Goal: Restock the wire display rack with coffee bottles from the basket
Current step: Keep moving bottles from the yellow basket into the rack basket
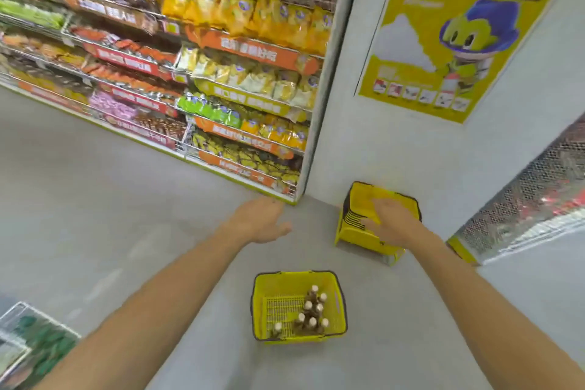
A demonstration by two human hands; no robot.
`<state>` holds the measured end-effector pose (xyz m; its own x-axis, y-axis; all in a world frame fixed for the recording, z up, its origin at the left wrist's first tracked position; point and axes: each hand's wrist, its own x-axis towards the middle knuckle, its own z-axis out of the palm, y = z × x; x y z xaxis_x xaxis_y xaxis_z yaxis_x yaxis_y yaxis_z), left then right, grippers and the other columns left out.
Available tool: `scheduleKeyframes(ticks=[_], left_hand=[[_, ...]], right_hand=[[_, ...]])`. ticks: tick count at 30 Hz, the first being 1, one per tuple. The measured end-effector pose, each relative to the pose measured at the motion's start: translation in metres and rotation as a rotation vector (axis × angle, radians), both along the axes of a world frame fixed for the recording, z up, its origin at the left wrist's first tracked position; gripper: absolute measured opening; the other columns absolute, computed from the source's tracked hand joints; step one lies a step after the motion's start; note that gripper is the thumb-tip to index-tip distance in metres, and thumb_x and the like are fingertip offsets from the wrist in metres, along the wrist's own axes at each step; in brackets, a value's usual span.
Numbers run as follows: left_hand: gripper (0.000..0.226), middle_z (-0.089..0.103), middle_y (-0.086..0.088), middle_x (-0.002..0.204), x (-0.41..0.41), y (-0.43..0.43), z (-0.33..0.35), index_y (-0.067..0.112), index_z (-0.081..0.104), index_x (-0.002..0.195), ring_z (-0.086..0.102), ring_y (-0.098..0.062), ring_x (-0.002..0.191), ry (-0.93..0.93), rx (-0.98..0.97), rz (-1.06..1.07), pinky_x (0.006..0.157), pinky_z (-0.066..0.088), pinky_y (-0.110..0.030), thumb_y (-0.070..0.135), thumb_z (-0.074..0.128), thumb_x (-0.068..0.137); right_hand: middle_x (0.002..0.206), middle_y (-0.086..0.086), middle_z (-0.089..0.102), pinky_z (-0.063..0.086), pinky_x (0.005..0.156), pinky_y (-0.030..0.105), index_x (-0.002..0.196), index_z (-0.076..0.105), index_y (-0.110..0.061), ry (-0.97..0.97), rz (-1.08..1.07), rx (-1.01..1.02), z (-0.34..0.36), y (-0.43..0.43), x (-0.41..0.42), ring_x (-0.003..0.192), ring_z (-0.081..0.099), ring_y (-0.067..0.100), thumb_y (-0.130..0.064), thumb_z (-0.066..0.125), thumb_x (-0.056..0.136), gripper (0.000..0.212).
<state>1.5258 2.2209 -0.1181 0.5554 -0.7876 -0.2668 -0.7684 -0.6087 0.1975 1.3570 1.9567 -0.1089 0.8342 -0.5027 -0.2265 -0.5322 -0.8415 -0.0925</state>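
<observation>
- Basket (pixel 278 310): yellow, on the floor between the forearms.
- Coffee bottles (pixel 311 313): stand upright, clustered in the basket's right half.
- Left hand (pixel 259 222), right hand (pixel 392 225): empty, fingers loosely spread.
- Wire display rack (pixel 519 199): far right, well apart.
- Step, as judged: pickup not begun; next, stoop and grip one bottle.

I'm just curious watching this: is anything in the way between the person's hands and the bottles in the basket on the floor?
Nothing visible does. The basket sits open-topped on the floor, its coffee bottles upright. The left hand and right hand hold nothing; the other yellow basket lies beyond the right hand.
</observation>
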Motion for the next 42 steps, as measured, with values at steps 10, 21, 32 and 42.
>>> scheduleKeyframes(ticks=[10,21,32,42], left_hand=[[0.069,0.045,-0.014,0.158,0.034,-0.099,-0.133,0.009,0.043,0.152,0.041,-0.031,0.147,0.144,0.082,0.029,0.118,0.038,-0.045,0.056,0.047,0.102],[0.059,0.059,-0.014,0.138,0.016,-0.093,-0.318,0.010,0.055,0.132,0.052,-0.034,0.133,0.403,0.273,0.245,0.107,0.046,-0.045,0.058,0.049,0.099],[0.050,0.061,-0.013,0.136,-0.018,-0.119,-0.678,0.010,0.055,0.133,0.054,-0.032,0.128,0.437,0.233,0.351,0.102,0.048,-0.045,0.050,0.048,0.103],[0.028,0.072,-0.012,0.123,-0.016,-0.125,-0.869,0.019,0.071,0.118,0.064,-0.034,0.120,0.440,0.103,0.515,0.094,0.053,-0.040,0.020,0.067,0.091]], right_hand=[[0.154,0.017,0.047,0.037,0.115,0.042,0.149,0.046,-0.006,0.206,0.135,0.122,-0.130,-0.054,0.048,0.144,0.044,0.035,-0.040,0.054,0.105,0.056],[0.156,0.011,0.044,0.044,0.111,0.047,0.152,0.042,-0.011,0.386,0.313,0.339,-0.336,-0.063,0.080,0.144,0.042,0.033,-0.046,0.053,0.104,0.060],[0.156,0.012,0.041,0.050,0.102,0.049,0.149,0.042,-0.011,0.428,0.442,0.335,-0.710,-0.064,0.072,0.138,0.048,0.036,-0.046,0.050,0.104,0.058],[0.125,0.013,0.065,0.052,0.088,0.041,0.123,0.054,-0.010,0.268,0.388,0.347,-0.894,-0.070,0.081,0.114,0.065,0.036,-0.034,0.065,0.100,0.035]])
